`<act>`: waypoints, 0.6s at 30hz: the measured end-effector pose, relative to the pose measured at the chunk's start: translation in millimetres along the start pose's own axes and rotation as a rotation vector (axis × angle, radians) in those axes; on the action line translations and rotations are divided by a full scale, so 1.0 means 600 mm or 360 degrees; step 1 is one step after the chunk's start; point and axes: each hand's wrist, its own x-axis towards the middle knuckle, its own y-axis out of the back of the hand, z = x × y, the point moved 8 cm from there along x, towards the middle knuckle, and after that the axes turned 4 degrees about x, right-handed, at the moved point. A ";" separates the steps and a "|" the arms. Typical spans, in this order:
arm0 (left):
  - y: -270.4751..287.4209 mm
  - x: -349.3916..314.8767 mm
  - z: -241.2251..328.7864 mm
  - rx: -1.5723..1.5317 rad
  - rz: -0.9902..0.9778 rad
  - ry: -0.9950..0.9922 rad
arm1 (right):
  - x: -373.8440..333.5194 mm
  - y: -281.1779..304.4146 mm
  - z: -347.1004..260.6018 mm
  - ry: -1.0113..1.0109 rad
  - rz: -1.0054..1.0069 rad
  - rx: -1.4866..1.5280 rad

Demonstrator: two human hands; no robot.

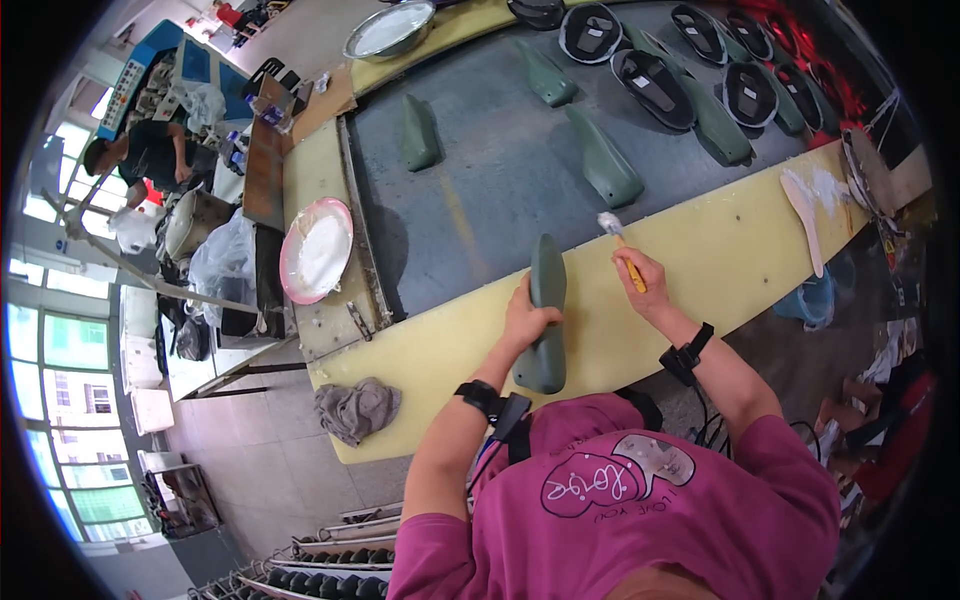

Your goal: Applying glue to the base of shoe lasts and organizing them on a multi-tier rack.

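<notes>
Widest first: from my distant seat I had the grey surface [480,130] stretching beyond the yellow board [700,250], and over that board, the green last [547,280]! Its long axis pointed away from the torso, with my left hand [525,318] wrapped round its middle from the left. Then my right hand [643,280], clasping the brush [619,241] right of the last, clear of it, white-coated bristles leaning leftward.
</notes>
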 end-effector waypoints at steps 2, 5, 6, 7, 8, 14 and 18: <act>0.010 -0.008 -0.007 -0.0648 -0.0241 0.0043 | 0.024 0.012 -0.052 -0.0028 -0.0025 0.0192; 0.041 -0.036 0.016 -0.0790 -0.0421 0.0016 | 0.082 0.002 -0.125 -0.0034 -0.0174 0.0516; 0.049 -0.042 0.032 -0.0758 -0.0434 -0.0058 | 0.098 -0.003 -0.142 -0.0038 -0.0182 0.0658; 0.052 -0.042 0.034 -0.0753 -0.0438 -0.0054 | 0.110 -0.010 -0.150 -0.0039 -0.0192 0.0800; 0.054 -0.040 0.041 -0.0747 -0.0480 -0.0124 | 0.119 -0.017 -0.149 -0.0043 -0.0189 0.0802; 0.086 -0.047 0.008 -0.1216 -0.0556 0.0111 | 0.110 -0.073 -0.079 -0.0482 -0.0362 0.0813; 0.125 -0.041 -0.010 -0.1347 -0.0483 0.0011 | 0.011 -0.098 -0.012 -0.0930 -0.0471 0.0567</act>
